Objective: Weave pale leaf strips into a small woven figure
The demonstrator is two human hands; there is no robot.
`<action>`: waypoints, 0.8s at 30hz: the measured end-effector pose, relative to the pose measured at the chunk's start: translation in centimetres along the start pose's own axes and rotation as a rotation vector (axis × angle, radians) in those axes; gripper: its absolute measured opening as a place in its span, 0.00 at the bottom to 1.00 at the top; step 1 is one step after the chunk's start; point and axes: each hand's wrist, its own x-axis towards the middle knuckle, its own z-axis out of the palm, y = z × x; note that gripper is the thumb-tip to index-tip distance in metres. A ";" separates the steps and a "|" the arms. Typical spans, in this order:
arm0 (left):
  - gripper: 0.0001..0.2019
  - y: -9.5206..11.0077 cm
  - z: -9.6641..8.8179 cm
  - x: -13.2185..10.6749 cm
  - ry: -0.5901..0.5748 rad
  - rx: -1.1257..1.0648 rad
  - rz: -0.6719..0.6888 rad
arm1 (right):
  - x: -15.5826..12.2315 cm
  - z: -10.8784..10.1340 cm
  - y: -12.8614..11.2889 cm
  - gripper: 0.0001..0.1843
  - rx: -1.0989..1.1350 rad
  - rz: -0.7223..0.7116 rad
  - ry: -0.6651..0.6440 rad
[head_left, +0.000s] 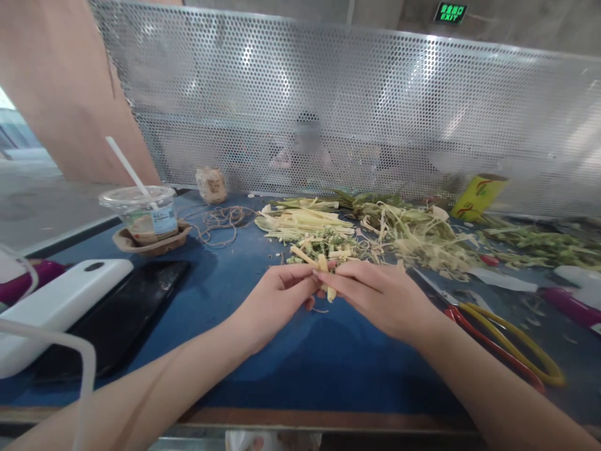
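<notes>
Nearest, at lower left, a white cable (88,366) looping in front of the left forearm; beyond it, a flat black phone (136,313), overlapped along one side by a long white device (70,307). At lower right, past the right forearm, scissors (452,311) with one red and one yellow handle, lying on the blue counter (323,369).

Between the two forearms, above the counter's middle, a pale-yellow folded strip (322,262), upright and short. On its left side, the left hand (284,291) with thumb and fingers closed in a pinching grip on the strip; on its right, the right hand (380,294) with a grip just as closed, fingertips meeting those opposite — exact finger contact partly hidden.

Just past the fingertips, a heap of small green pieces (323,241), then pale flat strips (305,222) in a bundle. To the left, a lidded cup (148,216) with a straw, seated in a brown tray (150,247), near tangled twine (225,219). To the right, a tangle of shredded husks (413,235), then a tilted yellow can (479,197).

Farthest, a perforated metal screen (366,81) — behind it, blurred, a person (300,160) — and a green exit sign (449,12) high up.
</notes>
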 end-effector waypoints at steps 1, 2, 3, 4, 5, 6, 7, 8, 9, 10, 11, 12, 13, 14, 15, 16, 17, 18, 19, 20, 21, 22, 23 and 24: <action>0.09 0.0 0.0 0.1 -0.002 0.014 0.005 | 0.1 -0.1 -0.1 0.16 -0.067 -0.021 0.000; 0.10 0.0 0.0 0.1 -0.005 0.026 0.006 | 0.1 -0.3 -0.2 0.16 -0.119 -0.043 0.003; 0.10 -0.1 0.1 0.2 -0.007 0.034 0.010 | 0.2 -0.4 -0.3 0.16 -0.160 -0.057 0.017; 0.09 -0.1 0.1 0.2 -0.003 0.042 0.015 | 0.2 -0.5 -0.3 0.17 -0.192 -0.065 0.042; 0.09 -0.1 0.2 0.2 0.002 0.055 0.019 | 0.3 -0.6 -0.4 0.17 -0.218 -0.073 0.073; 0.09 -0.1 0.2 0.2 0.010 0.070 0.019 | 0.3 -0.6 -0.4 0.18 -0.237 -0.076 0.098; 0.09 -0.1 0.3 0.2 0.017 0.085 0.019 | 0.3 -0.6 -0.4 0.18 -0.248 -0.069 0.116; 0.09 0.0 0.3 0.2 0.022 0.099 0.018 | 0.4 -0.6 -0.4 0.19 -0.251 -0.055 0.124; 0.09 0.0 0.3 0.2 0.026 0.113 0.020 | 0.4 -0.5 -0.4 0.19 -0.249 -0.038 0.120; 0.10 0.0 0.3 0.1 0.030 0.129 0.023 | 0.5 -0.5 -0.4 0.20 -0.246 -0.022 0.102; 0.10 0.0 0.3 0.1 0.034 0.151 0.031 | 0.6 -0.5 -0.5 0.20 -0.247 -0.007 0.079; 0.11 -0.1 0.2 0.2 0.039 0.181 0.046 | 0.6 -0.4 -0.6 0.20 -0.252 0.004 0.054; 0.11 -0.1 0.1 0.2 0.045 0.222 0.069 | 0.6 -0.4 -0.7 0.20 -0.261 0.009 0.031; 0.11 -0.1 0.0 0.2 0.058 0.271 0.096 | 0.7 -0.4 -0.8 0.19 -0.271 0.011 0.016; 0.11 -0.1 -0.1 0.3 0.073 0.325 0.123 | 0.7 -0.3 -0.9 0.19 -0.282 0.008 0.012; 0.10 -0.1 -0.2 0.3 0.085 0.378 0.151 | 0.6 -0.2 -1.1 0.18 -0.301 -0.001 0.020; 0.10 -0.1 -0.2 0.3 0.093 0.429 0.174 | 0.6 -0.1 -1.2 0.18 -0.325 -0.012 0.031; 0.10 0.0 -0.2 0.2 0.098 0.479 0.192 | 0.5 0.1 -1.3 0.18 -0.352 -0.023 0.040; 0.10 0.0 -0.2 0.2 0.094 0.526 0.207 | 0.5 0.2 -1.4 0.17 -0.379 -0.034 0.049; 0.10 0.1 -0.1 0.1 0.086 0.570 0.221 | 0.4 0.3 -1.4 0.17 -0.396 -0.047 0.054; 0.11 0.1 0.0 0.1 0.078 0.609 0.238 | 0.4 0.4 -1.4 0.17 -0.400 -0.057 0.057; 0.11 0.1 0.1 0.0 0.075 0.644 0.259 | 0.3 0.5 -1.4 0.17 -0.393 -0.060 0.060; 0.10 0.1 0.1 0.0 0.076 0.673 0.279 | 0.3 0.4 -1.3 0.18 -0.376 -0.058 0.061; 0.10 0.1 0.1 -0.1 0.076 0.692 0.297 | 0.3 0.4 -1.3 0.19 -0.354 -0.054 0.057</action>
